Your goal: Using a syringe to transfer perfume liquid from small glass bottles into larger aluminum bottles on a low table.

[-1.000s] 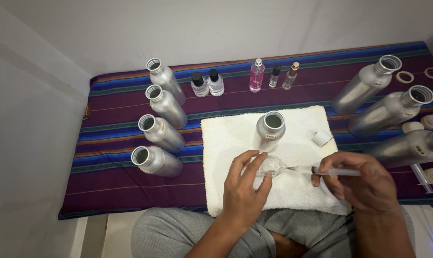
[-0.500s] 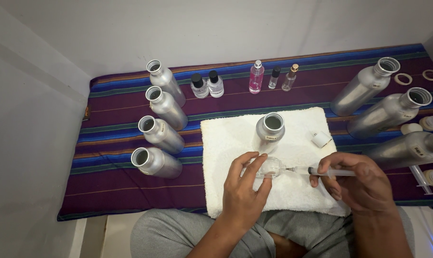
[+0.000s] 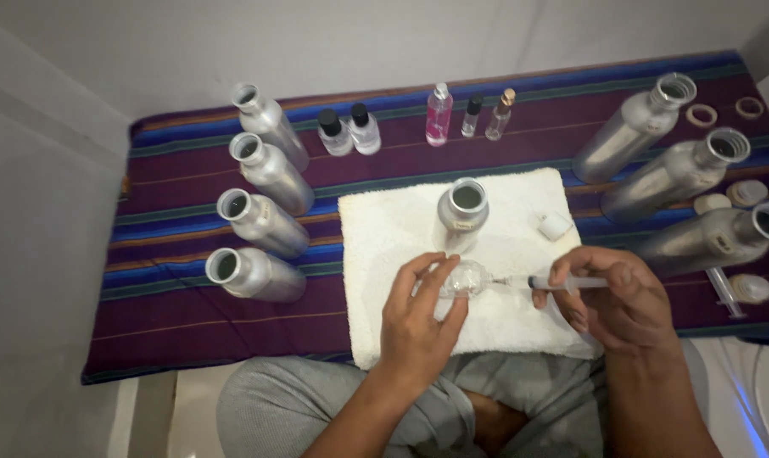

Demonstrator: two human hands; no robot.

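Small clear bottle (image 3: 463,277): lying on its side on the white towel (image 3: 384,229), near the towel's front edge, mouth toward your right. Your left hand (image 3: 418,318) cups it, fingers curled over the top, grip pinching the glass.

Syringe (image 3: 562,282): held level in your right hand (image 3: 617,301), grip pressed together around the barrel, thin tip pointed at the bottle's mouth. Whether the tip is inside the neck is too fine to tell.

Just behind the bottle, an open metal bottle (image 3: 461,212) stands upright mid-towel. A small white cap (image 3: 554,226) sits near the towel's right edge.

The towel lies on a striped purple cloth (image 3: 189,314) over a low surface. Left edge: four open metal bottles (image 3: 261,225) in a column. Back edge: two black-capped vials (image 3: 349,131), a pink spray bottle (image 3: 439,114), two slim vials (image 3: 486,117). Right edge: three larger metal bottles (image 3: 673,174), with loose rings and caps beyond and a second syringe (image 3: 724,290) near the front right corner.

Risks, as judged:
- The bottle is round and on its side; a looser pinch could let it roll and the tip miss the mouth.
- Pressing the plunger fast with the mouth sideways could spill liquid onto the towel.
- Your left wrist is close to the upright metal bottle; a lift could tip it.
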